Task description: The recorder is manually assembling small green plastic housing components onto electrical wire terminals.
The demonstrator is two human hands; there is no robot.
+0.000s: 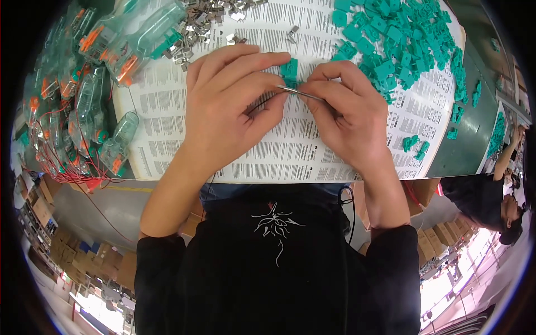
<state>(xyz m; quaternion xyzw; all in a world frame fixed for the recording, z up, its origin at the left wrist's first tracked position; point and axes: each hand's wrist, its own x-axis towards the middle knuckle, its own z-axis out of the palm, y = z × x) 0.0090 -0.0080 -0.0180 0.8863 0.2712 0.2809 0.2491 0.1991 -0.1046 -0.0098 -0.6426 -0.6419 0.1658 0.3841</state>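
Both my hands meet over the printed sheets in the middle. My right hand [349,109] is closed, pinching a thin silver metal tool [306,94] that points left. The thumb and a finger of my left hand [226,103] come together at the tool's tip; what they pinch is mostly hidden. A thin dark line, perhaps a wire, shows under the left fingers. Just beyond those fingertips is a small green plastic part [289,68]; I cannot tell whether it is held or lies on the paper.
A large heap of green plastic parts [391,42] covers the far right. Small metal clips [204,22] are piled at the far left. Clear green bottle-shaped housings [84,106] with orange pieces and red wires [58,167] crowd the left. Another person [486,195] is at the right.
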